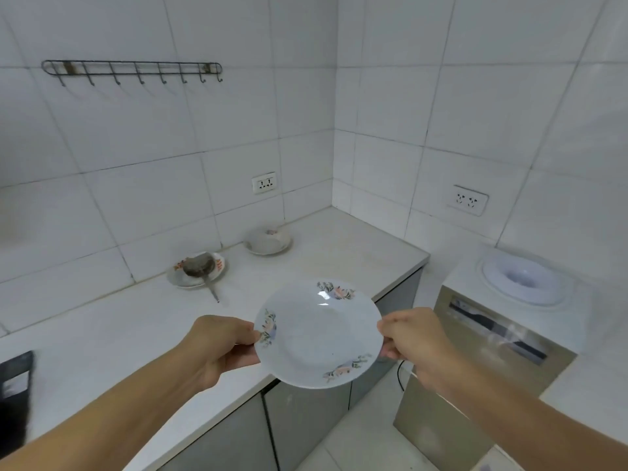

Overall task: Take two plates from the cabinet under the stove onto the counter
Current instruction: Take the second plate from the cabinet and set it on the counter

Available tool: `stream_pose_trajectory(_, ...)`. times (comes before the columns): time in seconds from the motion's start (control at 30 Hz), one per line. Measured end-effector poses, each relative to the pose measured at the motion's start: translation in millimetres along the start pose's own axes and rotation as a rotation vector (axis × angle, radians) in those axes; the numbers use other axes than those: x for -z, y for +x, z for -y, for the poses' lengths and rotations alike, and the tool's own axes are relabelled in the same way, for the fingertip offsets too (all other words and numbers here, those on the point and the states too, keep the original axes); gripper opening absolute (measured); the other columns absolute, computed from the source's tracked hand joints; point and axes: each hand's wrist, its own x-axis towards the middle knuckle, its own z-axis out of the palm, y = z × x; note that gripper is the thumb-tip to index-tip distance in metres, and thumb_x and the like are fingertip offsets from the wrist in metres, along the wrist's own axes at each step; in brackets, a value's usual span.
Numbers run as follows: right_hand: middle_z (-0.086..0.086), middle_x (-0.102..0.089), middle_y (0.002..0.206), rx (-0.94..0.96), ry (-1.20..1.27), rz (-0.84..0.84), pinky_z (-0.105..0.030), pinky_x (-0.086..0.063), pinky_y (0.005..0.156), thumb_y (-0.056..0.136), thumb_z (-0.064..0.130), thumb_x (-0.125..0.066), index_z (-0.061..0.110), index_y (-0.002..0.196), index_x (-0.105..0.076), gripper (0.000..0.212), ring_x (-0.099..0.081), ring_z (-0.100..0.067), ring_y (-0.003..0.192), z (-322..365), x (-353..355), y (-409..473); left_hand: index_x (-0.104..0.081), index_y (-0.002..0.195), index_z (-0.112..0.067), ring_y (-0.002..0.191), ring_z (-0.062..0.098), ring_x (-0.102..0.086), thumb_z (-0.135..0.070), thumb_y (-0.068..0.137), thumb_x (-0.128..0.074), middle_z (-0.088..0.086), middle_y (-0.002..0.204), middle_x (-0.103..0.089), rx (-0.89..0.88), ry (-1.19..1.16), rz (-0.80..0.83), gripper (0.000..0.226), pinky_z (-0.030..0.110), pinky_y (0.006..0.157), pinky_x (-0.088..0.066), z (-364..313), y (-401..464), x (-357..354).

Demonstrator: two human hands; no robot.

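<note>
A white plate with flower prints (319,334) hangs level over the front edge of the white counter (119,334). My left hand (217,348) pinches its left rim, thumb on top. My right hand (413,338) grips the right rim the same way. The grey cabinet doors (299,423) below the counter are shut; whether a second plate lies under this one I cannot tell.
Against the back wall stand a plate with a dark scrubber and metal utensil (198,268) and a small dish (268,241). A black stove edge (15,372) shows at far left. A water dispenser (503,321) stands at right, with a cable on the floor. Wall sockets (264,182) sit above.
</note>
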Motion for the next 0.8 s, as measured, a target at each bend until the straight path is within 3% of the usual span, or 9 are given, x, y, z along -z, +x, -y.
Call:
stream_pose_trajectory(0.2, -0.005, -0.067, 0.045, 0.032, 0.016, 0.076, -0.016, -0.044, 0.035, 0.084, -0.008, -0.056, -0.003, 0.063, -0.067, 0.024, -0.062, -0.013, 0.038, 24.6, 29.9, 89.9, -0.062, 0.093, 0.018, 0.07, 0.036, -0.072, 0.019, 0.08, -0.057, 0.027, 0.081, -0.073, 0.015, -0.033, -0.033, 0.015, 0.035, 0.048, -0.059, -21.9, 54.8, -54.7)
stream_pose_trajectory(0.4, -0.016, -0.066, 0.056, 0.049, -0.017, 0.119, -0.018, -0.044, 0.036, 0.082, -0.01, -0.057, -0.012, 0.069, -0.066, 0.016, -0.06, -0.015, 0.037, 44.4, 34.5, 182.0, -0.062, 0.091, 0.015, 0.068, 0.036, -0.072, 0.018, 0.08, -0.058, 0.026, 0.077, -0.073, 0.017, -0.075, -0.119, 0.013, 0.035, 0.047, -0.059, -48.0, 108.6, -90.2)
stream_pose_trajectory(0.5, -0.02, -0.065, 0.061, 0.03, -0.055, 0.137, -0.019, -0.043, 0.037, 0.08, -0.009, -0.057, -0.02, 0.076, -0.063, 0.013, -0.057, -0.018, 0.038, 48.0, 20.3, 220.3, -0.063, 0.092, 0.015, 0.069, 0.036, -0.072, 0.018, 0.079, -0.059, 0.026, 0.077, -0.073, 0.019, -0.09, -0.155, 0.014, 0.036, 0.048, -0.059, -58.5, 135.6, -90.9)
stream_pose_trajectory(0.8, -0.021, -0.059, 0.06, 0.029, -0.159, 0.174, -0.025, -0.045, 0.042, 0.079, -0.01, -0.056, -0.023, 0.075, -0.059, 0.014, -0.058, -0.027, 0.047, 59.7, -57.8, 333.7, -0.066, 0.084, 0.012, 0.064, 0.033, -0.072, 0.018, 0.077, -0.061, 0.023, 0.072, -0.074, 0.042, -0.12, -0.227, 0.01, 0.034, 0.046, -0.058, -84.3, 249.3, -64.5)
